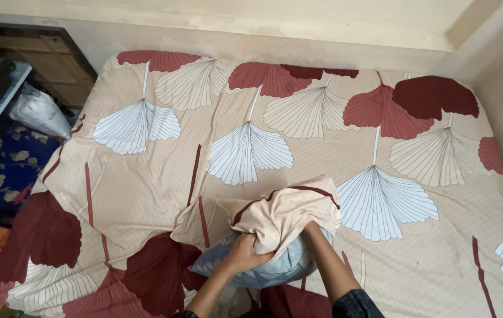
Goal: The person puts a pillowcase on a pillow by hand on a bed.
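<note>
A light blue pillow [275, 270] lies at the near edge of the bed, partly inside a beige pillowcase [287, 213] with dark red trim. My left hand [244, 252] grips the pillowcase's open edge where it meets the pillow. My right hand [312, 228] reaches into the pillowcase; its fingers are hidden inside the cloth, only the wrist and forearm show. A dark sleeve cuff [354, 305] covers my right arm near the bottom edge.
The bed is covered by a beige sheet [163, 176] printed with large white and dark red fan-shaped leaves. Walls close the far and right sides. On the left stand a dark wooden cabinet [45, 59], a white bag [38, 112] and a blue flowered cloth [4, 171].
</note>
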